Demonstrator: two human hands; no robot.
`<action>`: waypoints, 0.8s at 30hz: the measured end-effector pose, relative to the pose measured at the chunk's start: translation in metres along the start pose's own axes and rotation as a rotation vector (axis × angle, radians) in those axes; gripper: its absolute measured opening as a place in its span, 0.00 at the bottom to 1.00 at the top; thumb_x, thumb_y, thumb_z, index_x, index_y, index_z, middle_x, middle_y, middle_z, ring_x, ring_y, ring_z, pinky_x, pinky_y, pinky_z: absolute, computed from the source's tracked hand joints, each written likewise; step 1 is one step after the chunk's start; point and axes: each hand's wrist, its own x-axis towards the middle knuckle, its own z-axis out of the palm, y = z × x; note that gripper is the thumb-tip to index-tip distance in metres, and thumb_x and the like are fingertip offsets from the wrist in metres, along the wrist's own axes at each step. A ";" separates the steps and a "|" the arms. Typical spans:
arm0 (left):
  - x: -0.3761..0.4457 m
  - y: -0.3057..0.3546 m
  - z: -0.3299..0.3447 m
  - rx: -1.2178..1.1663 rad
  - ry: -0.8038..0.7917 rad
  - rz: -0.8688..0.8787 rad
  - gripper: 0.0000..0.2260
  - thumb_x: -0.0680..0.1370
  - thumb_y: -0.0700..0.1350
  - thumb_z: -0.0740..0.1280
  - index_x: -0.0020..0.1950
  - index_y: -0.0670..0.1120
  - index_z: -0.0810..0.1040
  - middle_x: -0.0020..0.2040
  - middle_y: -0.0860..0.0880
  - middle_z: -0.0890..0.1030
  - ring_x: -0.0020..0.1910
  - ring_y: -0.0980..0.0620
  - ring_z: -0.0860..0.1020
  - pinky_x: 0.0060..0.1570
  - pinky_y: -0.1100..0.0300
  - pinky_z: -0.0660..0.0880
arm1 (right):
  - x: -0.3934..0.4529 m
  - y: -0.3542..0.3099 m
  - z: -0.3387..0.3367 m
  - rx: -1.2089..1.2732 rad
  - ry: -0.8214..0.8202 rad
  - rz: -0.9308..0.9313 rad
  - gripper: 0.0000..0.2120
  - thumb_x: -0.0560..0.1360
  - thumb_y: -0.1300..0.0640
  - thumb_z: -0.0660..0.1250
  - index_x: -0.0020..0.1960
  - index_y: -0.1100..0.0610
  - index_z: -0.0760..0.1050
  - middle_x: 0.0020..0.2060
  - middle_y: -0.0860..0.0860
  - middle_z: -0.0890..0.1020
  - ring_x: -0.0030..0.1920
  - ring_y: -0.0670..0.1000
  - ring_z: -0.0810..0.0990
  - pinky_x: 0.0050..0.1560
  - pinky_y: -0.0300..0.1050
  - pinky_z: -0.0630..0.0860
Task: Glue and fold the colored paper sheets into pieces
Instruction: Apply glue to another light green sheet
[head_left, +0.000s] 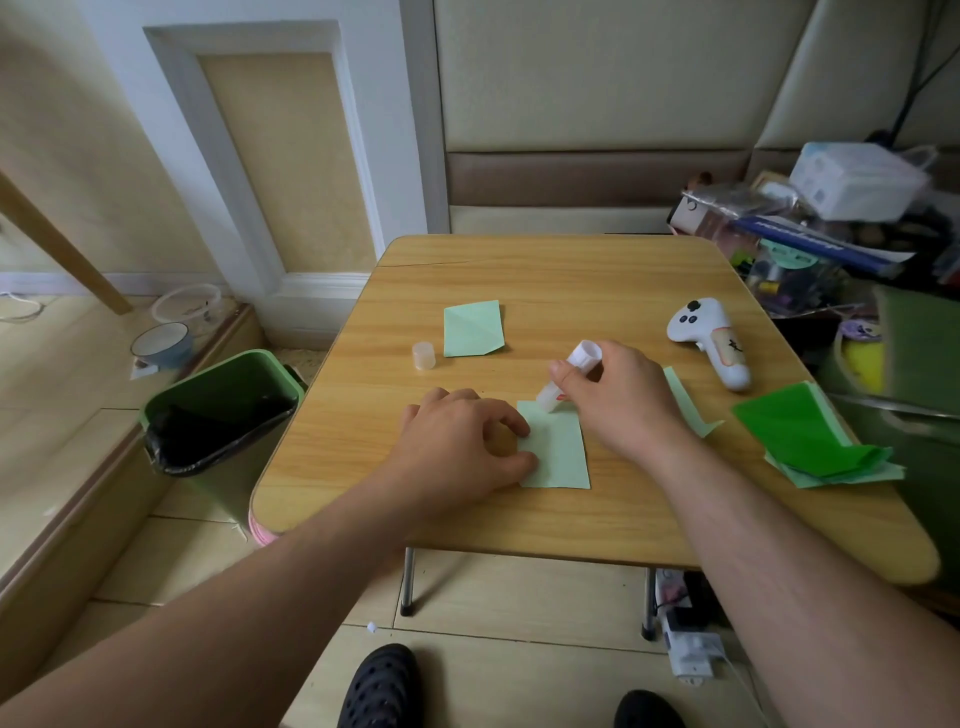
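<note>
A pale green paper sheet (558, 452) lies flat near the front middle of the wooden table (571, 280). My left hand (462, 441) presses its left edge down with thumb and fingertips. My right hand (618, 395) grips a white glue stick (569, 376), tilted, with its tip touching the sheet's top edge. The glue stick's cap (423, 355) stands upright farther back on the left. A folded pale green piece (472, 328) lies behind it. A pale green strip (685, 402) shows to the right of my right hand.
A stack of bright and pale green sheets (810, 436) lies at the table's right edge. A white controller (711, 340) lies at the back right. A green bin (223, 410) with a black liner stands left of the table. Clutter (831, 228) is piled to the right.
</note>
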 end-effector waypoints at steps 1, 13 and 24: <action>0.000 0.000 0.000 -0.003 -0.001 -0.001 0.16 0.71 0.66 0.70 0.57 0.66 0.80 0.47 0.60 0.75 0.55 0.51 0.70 0.57 0.52 0.67 | 0.001 0.002 -0.001 -0.008 0.011 0.005 0.16 0.81 0.40 0.67 0.54 0.52 0.79 0.44 0.43 0.85 0.47 0.48 0.80 0.38 0.39 0.67; 0.004 -0.004 -0.003 -0.080 -0.059 -0.028 0.12 0.74 0.64 0.70 0.56 0.67 0.82 0.46 0.62 0.79 0.57 0.53 0.72 0.59 0.52 0.68 | -0.001 0.001 -0.014 -0.069 0.075 0.012 0.11 0.81 0.47 0.65 0.46 0.53 0.77 0.33 0.40 0.83 0.41 0.41 0.78 0.34 0.30 0.66; 0.005 -0.001 0.009 0.012 0.134 -0.165 0.17 0.70 0.70 0.69 0.46 0.59 0.73 0.48 0.56 0.73 0.53 0.49 0.70 0.58 0.51 0.68 | -0.007 -0.015 0.014 0.045 -0.019 -0.049 0.13 0.82 0.41 0.66 0.45 0.48 0.77 0.39 0.40 0.85 0.40 0.38 0.79 0.37 0.38 0.68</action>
